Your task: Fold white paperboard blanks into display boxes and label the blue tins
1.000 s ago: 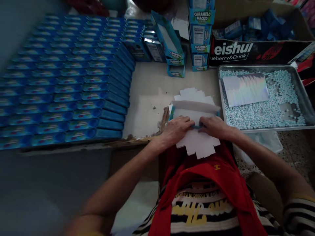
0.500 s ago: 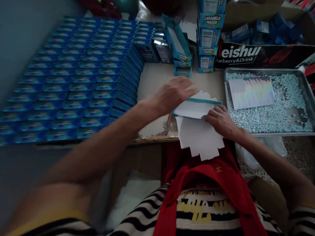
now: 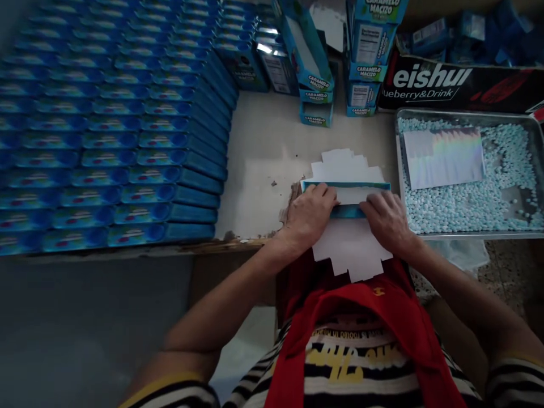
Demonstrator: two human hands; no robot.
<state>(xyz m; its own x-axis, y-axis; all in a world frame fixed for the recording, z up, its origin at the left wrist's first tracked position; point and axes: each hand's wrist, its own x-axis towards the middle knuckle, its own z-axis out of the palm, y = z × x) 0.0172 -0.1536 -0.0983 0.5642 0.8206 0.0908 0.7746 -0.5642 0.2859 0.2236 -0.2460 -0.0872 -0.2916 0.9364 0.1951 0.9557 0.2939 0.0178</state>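
Note:
A partly folded cardboard box (image 3: pixel 355 195), white inside with blue edges, lies across the table's front edge. My left hand (image 3: pixel 312 212) grips its left end, fingers bent over the folded flap. At the right end my right hand (image 3: pixel 386 220) pinches the same blue edge, its fingers closed. Under the box lie white stepped cardboard blanks (image 3: pixel 351 246), reaching past the table edge over the red apron (image 3: pixel 340 306). More white blank edges (image 3: pixel 342 164) show beyond the box.
Rows of blue boxes (image 3: pixel 127 141) fill the left of the table. Upright caramel boxes (image 3: pixel 368 62) stand at the back. To the right, a metal tray (image 3: pixel 467 234) holds pale blue candies and a shiny silver sheet (image 3: pixel 444 158). Behind it sits a black carton (image 3: pixel 459 85) with blue packs.
My left hand has come down from above the box onto its left end. The box's near flap is now folded up. The view has shifted slightly.

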